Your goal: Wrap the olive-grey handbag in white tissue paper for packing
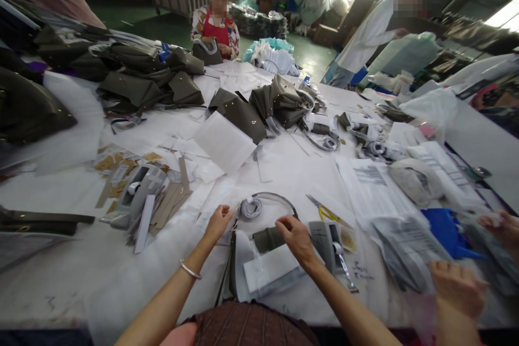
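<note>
In front of me lies a dark olive handbag (231, 275) with a grey lining or wrap, its wrapped handle (278, 195) arching away. A coil of grey wrapped strap (251, 208) sits inside that arch. On the bag rest a dark rolled piece (267, 239) and a white padded packet (270, 269). My left hand (219, 223) is beside the handle's left end, fingertips drawn together; anything between them is too small to see. Over the rolled piece, near the handle's right end, my right hand (297, 238) has its fingers curled together, their contents hidden.
A tape dispenser (326, 246) and yellow-handled scissors (324, 211) lie at right. Another tape dispenser (140, 194) stands left among card strips (172, 205). Olive bags (243, 119) pile up beyond. A co-worker's hand (458, 286) is at right; a person in a red apron (217, 32) sits opposite.
</note>
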Action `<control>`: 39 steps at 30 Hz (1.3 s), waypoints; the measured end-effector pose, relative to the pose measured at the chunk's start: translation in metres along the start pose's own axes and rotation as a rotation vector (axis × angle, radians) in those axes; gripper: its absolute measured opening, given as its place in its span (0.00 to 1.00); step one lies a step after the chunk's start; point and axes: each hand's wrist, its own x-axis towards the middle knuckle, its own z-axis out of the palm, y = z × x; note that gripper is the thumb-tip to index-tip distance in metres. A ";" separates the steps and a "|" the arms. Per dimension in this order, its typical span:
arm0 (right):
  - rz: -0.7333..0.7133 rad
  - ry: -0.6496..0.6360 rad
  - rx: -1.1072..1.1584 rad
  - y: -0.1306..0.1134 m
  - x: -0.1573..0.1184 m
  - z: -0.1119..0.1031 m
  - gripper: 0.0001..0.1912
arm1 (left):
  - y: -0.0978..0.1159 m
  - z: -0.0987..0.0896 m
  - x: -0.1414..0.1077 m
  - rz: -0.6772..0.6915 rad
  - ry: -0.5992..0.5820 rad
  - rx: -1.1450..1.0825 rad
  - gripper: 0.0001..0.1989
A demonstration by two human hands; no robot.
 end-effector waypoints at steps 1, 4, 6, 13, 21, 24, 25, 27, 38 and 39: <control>0.125 -0.003 0.050 0.013 -0.019 -0.007 0.16 | -0.005 -0.001 -0.003 0.007 -0.014 0.059 0.14; 0.503 -0.077 0.238 0.060 -0.080 -0.013 0.24 | -0.013 0.001 -0.013 0.002 -0.086 0.198 0.15; 0.780 -0.128 0.362 0.087 -0.115 -0.005 0.27 | -0.013 0.004 -0.018 0.012 -0.129 0.264 0.16; 1.001 0.038 1.008 0.085 -0.129 0.038 0.38 | 0.003 0.019 -0.023 0.027 -0.116 0.475 0.18; 1.064 0.201 1.293 0.069 -0.104 0.049 0.37 | 0.014 0.020 -0.018 0.042 -0.124 0.627 0.08; 0.975 0.273 1.345 0.062 -0.103 0.052 0.40 | 0.018 0.016 -0.021 0.071 -0.111 0.626 0.06; 0.942 0.297 1.350 0.059 -0.102 0.051 0.41 | 0.021 0.015 -0.023 0.079 -0.105 0.623 0.06; 0.887 0.322 1.346 0.053 -0.097 0.046 0.42 | 0.027 0.012 -0.025 0.104 -0.088 0.609 0.06; 0.591 0.538 1.393 0.059 0.004 -0.074 0.28 | 0.198 0.068 0.005 0.563 -0.059 0.098 0.12; 0.571 0.556 1.398 0.064 0.020 -0.092 0.26 | 0.219 0.077 0.006 0.655 -0.092 0.032 0.15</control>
